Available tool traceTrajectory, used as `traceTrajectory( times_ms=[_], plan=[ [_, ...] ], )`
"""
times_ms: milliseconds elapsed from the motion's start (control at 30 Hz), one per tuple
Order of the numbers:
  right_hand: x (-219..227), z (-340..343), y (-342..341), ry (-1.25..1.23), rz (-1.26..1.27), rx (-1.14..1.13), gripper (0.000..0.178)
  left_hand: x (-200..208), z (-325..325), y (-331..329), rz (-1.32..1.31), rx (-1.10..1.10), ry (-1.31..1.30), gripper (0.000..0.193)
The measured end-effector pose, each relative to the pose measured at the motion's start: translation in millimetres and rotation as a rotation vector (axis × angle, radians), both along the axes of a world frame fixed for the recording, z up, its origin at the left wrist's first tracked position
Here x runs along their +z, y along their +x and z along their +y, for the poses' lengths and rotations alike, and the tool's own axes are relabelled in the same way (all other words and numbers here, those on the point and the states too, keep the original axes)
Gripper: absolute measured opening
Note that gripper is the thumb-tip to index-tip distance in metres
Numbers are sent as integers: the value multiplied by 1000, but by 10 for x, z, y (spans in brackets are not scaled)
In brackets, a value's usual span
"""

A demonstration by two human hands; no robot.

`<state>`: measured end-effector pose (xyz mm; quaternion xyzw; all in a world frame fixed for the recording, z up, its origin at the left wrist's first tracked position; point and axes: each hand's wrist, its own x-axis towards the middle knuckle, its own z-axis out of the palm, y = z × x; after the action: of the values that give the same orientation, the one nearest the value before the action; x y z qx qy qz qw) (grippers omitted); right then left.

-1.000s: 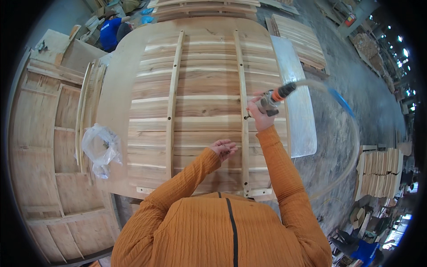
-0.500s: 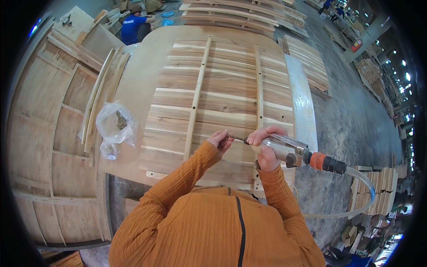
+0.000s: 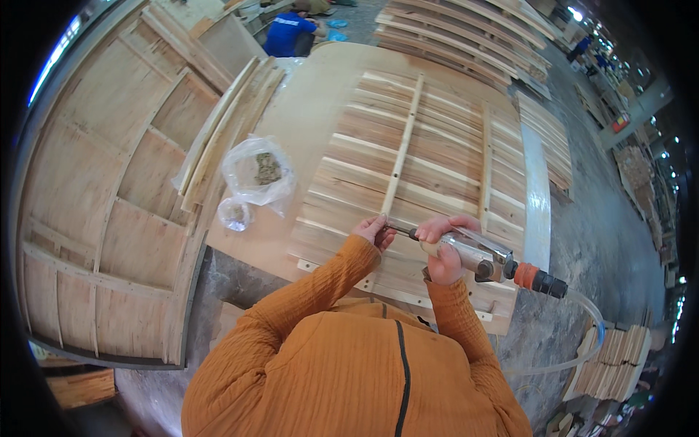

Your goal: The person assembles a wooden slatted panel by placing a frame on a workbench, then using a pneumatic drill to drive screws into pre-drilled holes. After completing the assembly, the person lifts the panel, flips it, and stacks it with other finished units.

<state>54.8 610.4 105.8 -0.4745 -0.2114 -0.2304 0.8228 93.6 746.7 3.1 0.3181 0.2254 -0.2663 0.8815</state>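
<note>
Right hand gripped an air driver; left hand pinched near its bit; plastic bag lay beside slatted panel; blue shirt bore white lettering

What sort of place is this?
Probably a woodworking shop: stacked slatted wood on the floor, a slatted panel on the worktable, and a power tool with a hose.

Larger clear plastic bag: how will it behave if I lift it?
The bag is probably floppy: its thin film is crumpled. The small pieces heaped inside may make it sag, and could spill, as its top looks open.
</note>
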Motion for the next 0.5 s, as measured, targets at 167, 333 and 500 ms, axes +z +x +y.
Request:
traceTrajectory(
  times_ms=[167,333,500],
  plan=[
    [41,338,93,-66,-8,-100,41,268,360,-220,9,24,-31,22],
    [352,482,142,-29,-93,-164,40,-371,1383,78,-99,-172,98,20],
    [348,516,89,10,-128,-222,40,-456,2456,1065,-776,3,996,19]
  ],
)
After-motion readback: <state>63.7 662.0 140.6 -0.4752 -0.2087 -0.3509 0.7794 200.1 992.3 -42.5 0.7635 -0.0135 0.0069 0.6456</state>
